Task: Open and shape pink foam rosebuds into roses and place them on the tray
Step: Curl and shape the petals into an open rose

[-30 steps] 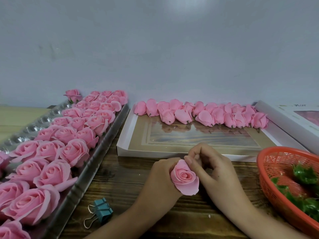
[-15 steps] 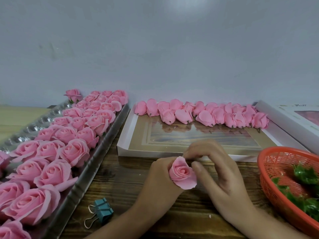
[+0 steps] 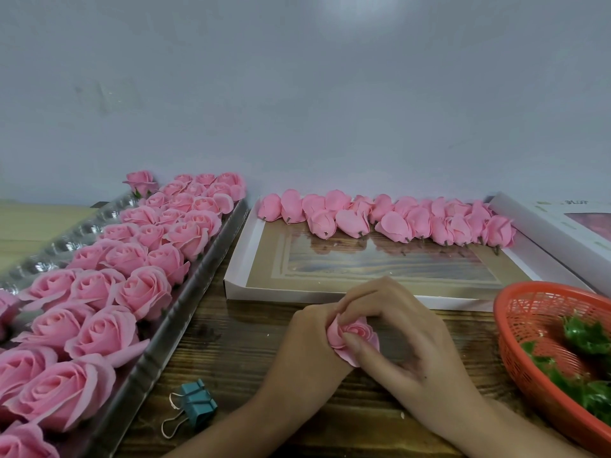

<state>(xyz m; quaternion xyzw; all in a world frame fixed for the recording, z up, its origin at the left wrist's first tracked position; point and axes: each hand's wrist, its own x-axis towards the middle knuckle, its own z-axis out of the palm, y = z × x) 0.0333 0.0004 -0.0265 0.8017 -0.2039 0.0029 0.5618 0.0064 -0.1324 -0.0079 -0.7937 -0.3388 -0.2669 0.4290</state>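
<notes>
A partly opened pink foam rose (image 3: 355, 335) sits between both hands above the wooden table. My left hand (image 3: 305, 345) grips it from the left and below. My right hand (image 3: 403, 338) reaches over it, with fingers on its far petals and the thumb pressing the near petal outward. Several opened roses (image 3: 132, 259) fill the long silver tray (image 3: 185, 299) on the left. A row of shut rosebuds (image 3: 390, 219) lies along the far edge of a white box lid (image 3: 251, 256).
An orange plastic basket (image 3: 529, 312) with green leaf pieces stands at the right, close to my right wrist. A teal binder clip (image 3: 195, 404) lies on the table near the tray. A white box (image 3: 562, 226) leans at the far right. A grey wall is behind.
My right hand has moved over the rose, fingers now across its far side and thumb on the near petal. The outer petals are spread wider than before.
</notes>
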